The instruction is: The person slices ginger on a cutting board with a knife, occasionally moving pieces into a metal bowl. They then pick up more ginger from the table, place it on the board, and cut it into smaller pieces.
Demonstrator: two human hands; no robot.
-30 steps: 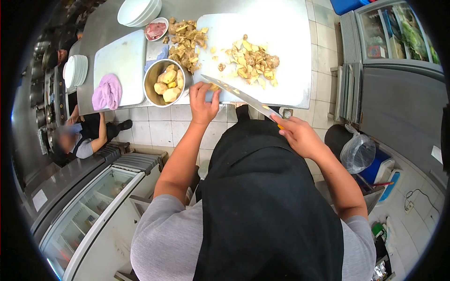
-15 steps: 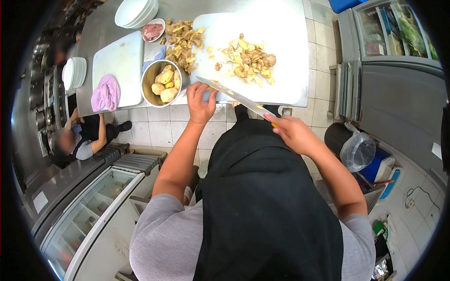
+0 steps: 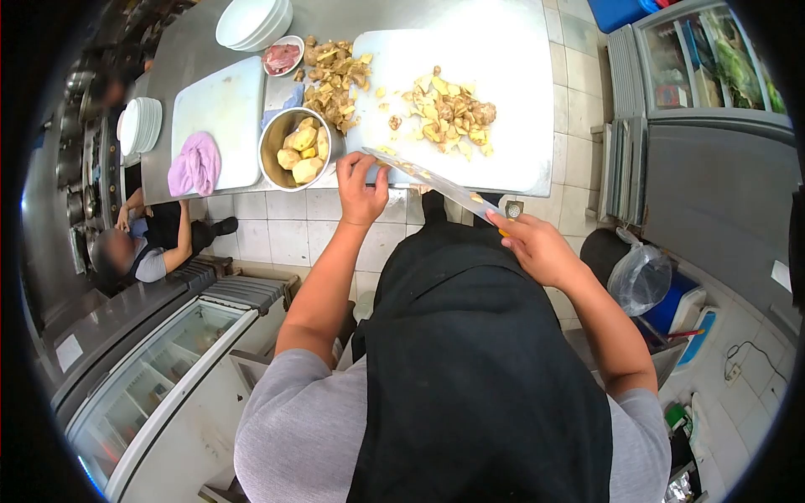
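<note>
My right hand [image 3: 541, 249] is closed round the yellowish handle of a large kitchen knife [image 3: 444, 188]. Its long blade slants up and left over the front edge of the white cutting board [image 3: 520, 159], with pale bits stuck to it. My left hand [image 3: 363, 197] is at the blade's tip, fingers bent around a small yellowish piece, apparently ginger, mostly hidden by fingers and blade. Left of that hand stands a steel pot [image 3: 265, 159] holding several peeled yellow chunks [image 3: 307, 170]. Brown and yellow ginger peelings [image 3: 453, 113] are scattered on the board.
More peelings [image 3: 331, 84] are heaped left of the board. A second cutting board [image 3: 222, 96] bears a pink cloth [image 3: 194, 163]. Behind are a small dish of meat [image 3: 281, 59] and stacked white bowls [image 3: 251, 25]. Plates [image 3: 141, 126] stand far left; another person [image 3: 155, 243] is beyond the counter.
The view has shifted slightly, so the table items appear a little to the right and lower. The knife and right hand have moved slightly right and down; the left hand stays near the blade tip.
</note>
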